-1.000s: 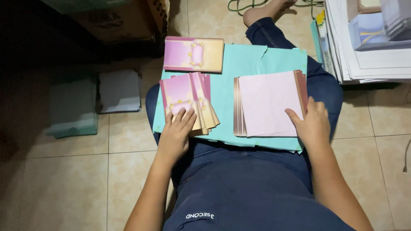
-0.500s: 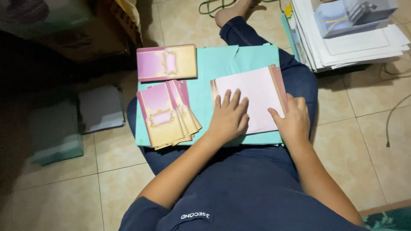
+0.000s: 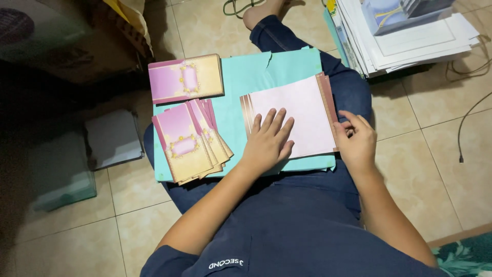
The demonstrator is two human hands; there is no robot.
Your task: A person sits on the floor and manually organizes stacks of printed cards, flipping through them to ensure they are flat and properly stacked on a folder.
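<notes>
- Head view, far left: a pale green flat box point(image 3: 61, 179) and a grey sheet pad point(image 3: 113, 138) lie on the beige tiled floor point(image 3: 154, 215), in shadow.
- On the person's lap rests a teal board point(image 3: 256, 77), smooth and matte, with a small notch in its far edge.
- At its far left corner sits a squared stack of cards point(image 3: 185, 78), pink fading to cream, each with an ornate yellow frame.
- Nearer the body, a fanned pile of cards point(image 3: 187, 141) of the same pattern spreads loosely, edges stepped.
- Left hand point(image 3: 267, 141) lies palm down with fingers straight and slightly spread, pressing flat on the pink sheet stack point(image 3: 302, 110); it grips nothing.
- That stack is plain pale pink on top, with brown-edged layers showing at both sides, and lies on the right half of the board.
- Right hand point(image 3: 356, 141) is curled at the stack's right edge, fingertips pinching the sheet edges.
- Far right: a thick heap of white paper point(image 3: 410, 43) on the floor, with a thin cable point(image 3: 469, 115) beside it.
</notes>
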